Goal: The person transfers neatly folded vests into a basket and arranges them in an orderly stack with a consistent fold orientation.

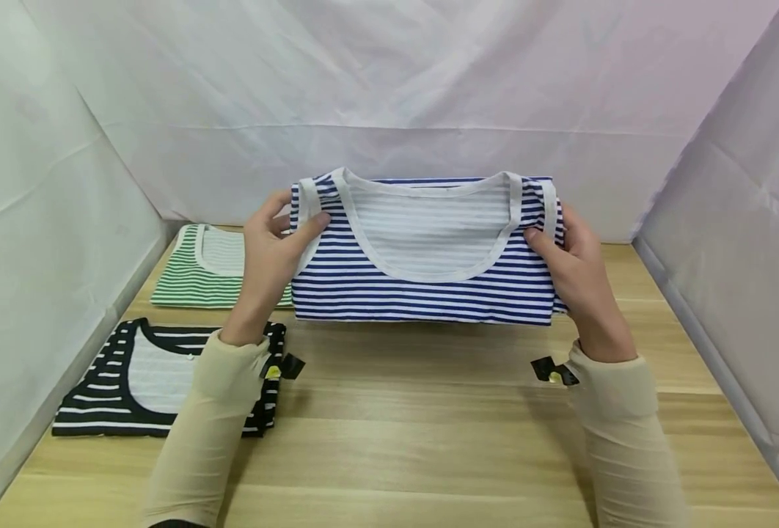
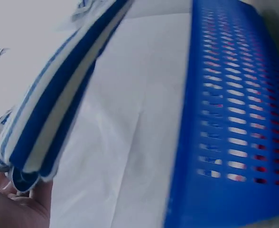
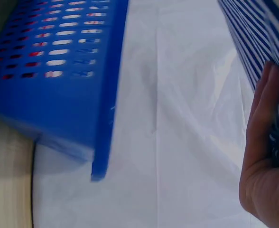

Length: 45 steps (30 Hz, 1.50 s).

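Note:
A folded blue-and-white striped tank top [image 1: 389,297] with white trim is held up by both hands, its wide neckline facing me. My left hand [image 1: 273,253] grips the left shoulder edge, thumb in front and fingers behind. At the opposite edge my right hand [image 1: 577,264] pinches the fabric the same way. The left wrist view shows the fold's thick striped edge [image 2: 54,109] in the left hand [image 2: 23,209]. In the right wrist view, the fingers of the right hand [image 3: 265,175] lie against the back of the garment.
A folded green-striped top [image 1: 188,286] lies at the table's back left, partly behind my left arm. Nearer is a folded black-and-white striped top [image 1: 99,403]. A blue slotted basket [image 3: 59,109] appears in both wrist views. White cloth walls [image 1: 389,88] surround the wooden table [image 1: 429,440].

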Available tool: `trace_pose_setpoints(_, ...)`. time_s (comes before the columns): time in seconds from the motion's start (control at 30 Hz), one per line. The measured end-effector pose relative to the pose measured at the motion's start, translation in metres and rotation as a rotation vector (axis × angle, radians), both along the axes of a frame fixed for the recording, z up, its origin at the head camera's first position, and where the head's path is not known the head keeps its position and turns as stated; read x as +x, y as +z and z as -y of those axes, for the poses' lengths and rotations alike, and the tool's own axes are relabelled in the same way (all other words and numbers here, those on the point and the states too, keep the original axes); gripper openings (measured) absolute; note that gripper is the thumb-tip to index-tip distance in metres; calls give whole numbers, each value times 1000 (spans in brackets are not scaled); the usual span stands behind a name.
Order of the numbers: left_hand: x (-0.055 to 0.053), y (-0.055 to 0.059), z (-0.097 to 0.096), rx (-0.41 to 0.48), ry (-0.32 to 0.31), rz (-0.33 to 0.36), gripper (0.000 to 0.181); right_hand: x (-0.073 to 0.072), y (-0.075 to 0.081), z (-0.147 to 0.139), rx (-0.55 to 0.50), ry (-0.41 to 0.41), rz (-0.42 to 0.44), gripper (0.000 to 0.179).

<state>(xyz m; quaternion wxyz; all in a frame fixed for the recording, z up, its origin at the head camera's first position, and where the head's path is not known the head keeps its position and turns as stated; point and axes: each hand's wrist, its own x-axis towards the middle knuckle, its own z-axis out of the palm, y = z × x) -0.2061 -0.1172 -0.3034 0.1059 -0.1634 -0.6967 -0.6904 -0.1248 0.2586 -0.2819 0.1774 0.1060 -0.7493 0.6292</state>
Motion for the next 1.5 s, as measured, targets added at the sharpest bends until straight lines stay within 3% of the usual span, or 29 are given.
trace_pose_setpoints(0.23, -12, 0, -1, -12, -73, -6, 35, -11, -2, 4, -67, -18, 55, 26)
trace_pose_setpoints(0.47, -20, -10, -5, -1, -151, 78, 41, -21, -9, 2, -123, 42, 129, 32)
trace_pose_setpoints(0.6, -23, -17, -8, 75, -90, 138, 51, -23, -15, 0, -152, 33, 168, 32)
trace_pose_setpoints(0.7, -24, -21, -10, 94, -18, 143, 44, -25, -18, 1, -160, 19, 190, 30)
trace_pose_setpoints(0.83, -26, -25, -12, 41, 29, 57, 35, -27, -21, 2, -167, 10, 208, 29)
trace_pose_setpoints(0.93, -27, -27, -11, -8, 25, -9, 15, -27, -22, 2, -155, -4, 220, 33)
trace_pose_setpoints(1.0, -28, -28, -10, -28, 9, -24, 11, -28, -23, 2, -142, -11, 228, 35)
trace_pose_setpoints(1.2, -27, -25, -7, -90, -43, 18, 30, -29, -23, 0, -130, -5, 233, 36)
trace_pose_setpoints(1.5, -30, -26, -2, -166, -232, 62, 71, -32, -27, 1, -238, 8, 176, 47)
